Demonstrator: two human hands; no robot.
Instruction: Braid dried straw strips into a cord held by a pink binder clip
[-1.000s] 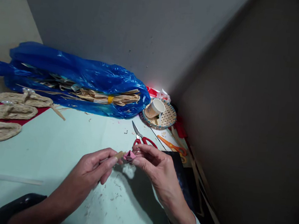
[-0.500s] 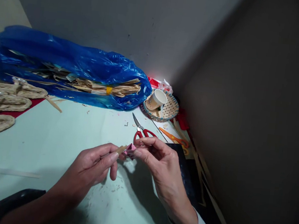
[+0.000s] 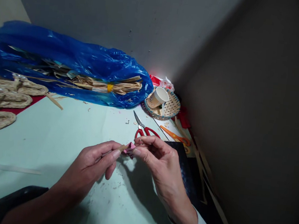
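Observation:
Over the pale green tabletop point(image 3: 55, 130), my left hand point(image 3: 92, 164) pinches a narrow tan strip point(image 3: 122, 147) between thumb and forefinger. The strip's tip meets a small pink and dark purple folded piece point(image 3: 129, 149); its exact kind is too small to make out. My right hand point(image 3: 161, 163) has its thumb and forefinger closed on the right side of that piece. Just beyond my right fingertips lie red-handled scissors point(image 3: 141, 125), blades apart and handles partly hidden by the hand.
A blue plastic bag point(image 3: 90, 60) of dried straw point(image 3: 125, 86) lies along the wall. Woven sandals point(image 3: 3, 100) rest at left on red cloth. At right are a woven basket point(image 3: 175, 107) with a paper cup point(image 3: 160, 97), orange scissors point(image 3: 175, 135) and a black mat point(image 3: 179, 158).
Both hands keep their hold, with the strip and pink piece barely shifted. The whole view has tilted slightly, so the background sits a little higher.

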